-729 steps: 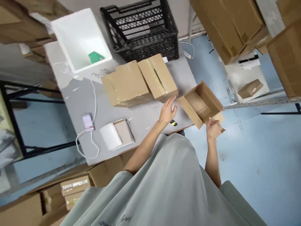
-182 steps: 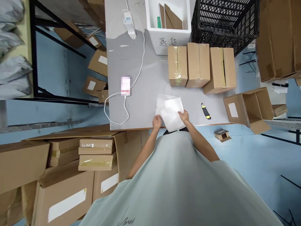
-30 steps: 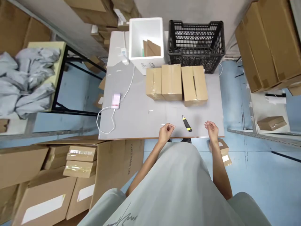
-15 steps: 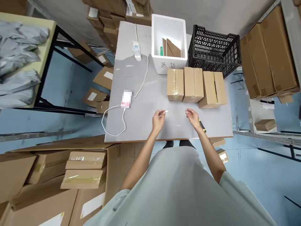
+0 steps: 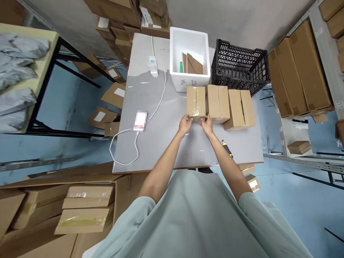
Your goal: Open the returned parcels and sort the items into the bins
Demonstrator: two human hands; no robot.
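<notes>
A taped cardboard box sits on the grey table, leftmost in a row of three. My left hand grips its near left corner, fingers at the side and thumb on the front. At the near right corner, my right hand holds the same box, its fingers by the narrow gap to the middle cardboard box. Farther right stands the third cardboard box, with a dark slit along its top. A small white piece lies just below my left hand. A black and yellow cutter rests right of my right forearm.
Behind the boxes stand a white foam box with cardboard pieces inside and a black plastic crate. A white cable and a blurred white device lie on the left of the table. Cartons fill the lower left.
Both hands have moved forward and closed in on the leftmost box. The small white piece is out of my left hand. The view has shifted slightly.
</notes>
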